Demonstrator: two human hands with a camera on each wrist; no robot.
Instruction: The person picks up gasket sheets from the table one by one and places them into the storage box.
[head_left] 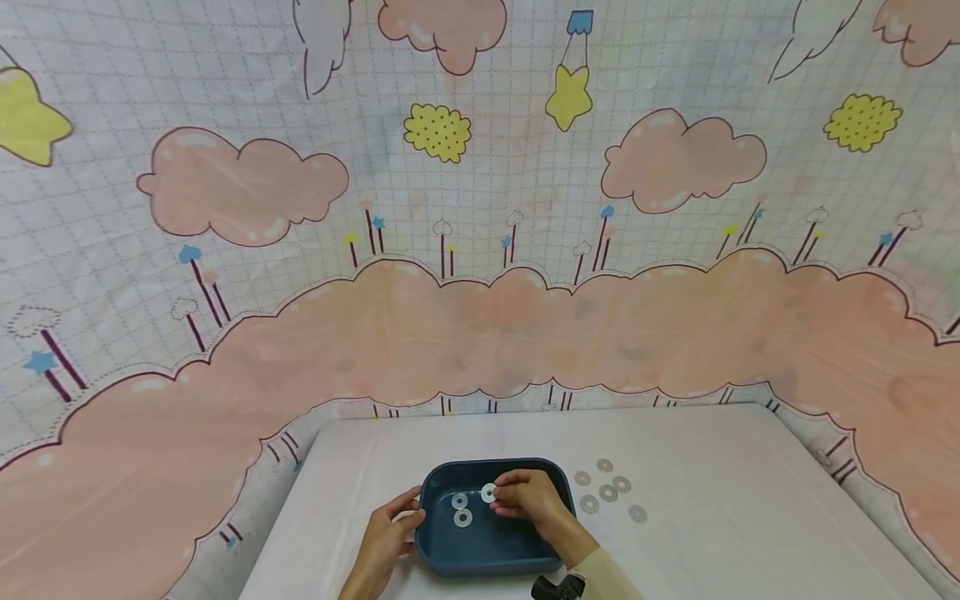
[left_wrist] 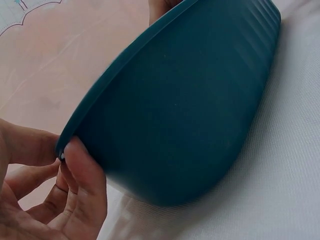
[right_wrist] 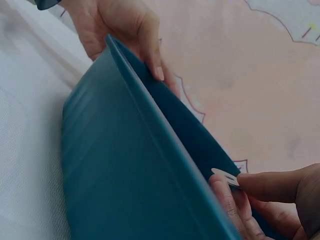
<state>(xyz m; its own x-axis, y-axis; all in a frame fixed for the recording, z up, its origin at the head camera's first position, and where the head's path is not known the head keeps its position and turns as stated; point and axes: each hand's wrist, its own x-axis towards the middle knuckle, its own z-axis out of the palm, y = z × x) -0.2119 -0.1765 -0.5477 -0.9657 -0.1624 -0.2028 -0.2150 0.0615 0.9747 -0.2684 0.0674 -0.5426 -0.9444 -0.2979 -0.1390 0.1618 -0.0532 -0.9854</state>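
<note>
My left hand (head_left: 384, 537) grips the left rim of a dark blue rectangular tray (head_left: 491, 569). In the left wrist view its thumb (left_wrist: 86, 162) and fingers pinch that rim from both sides. Inside the tray's right half, my right hand (head_left: 534, 502) pinches a flat metal washer (head_left: 488, 492) between thumb and fingers. The right wrist view shows the same washer (right_wrist: 227, 178) held nearly edge-on, just past the tray wall. Two more washers lie on the tray floor at left, an upper one (head_left: 460, 501) and a lower one (head_left: 462, 518), close together.
Several loose washers (head_left: 608, 493) lie on the white tabletop (head_left: 720, 500) just right of the tray. A patterned cloth (head_left: 480, 333) with pink clouds hangs behind the table and along its sides. A dark band (head_left: 558, 587) sits at my right wrist.
</note>
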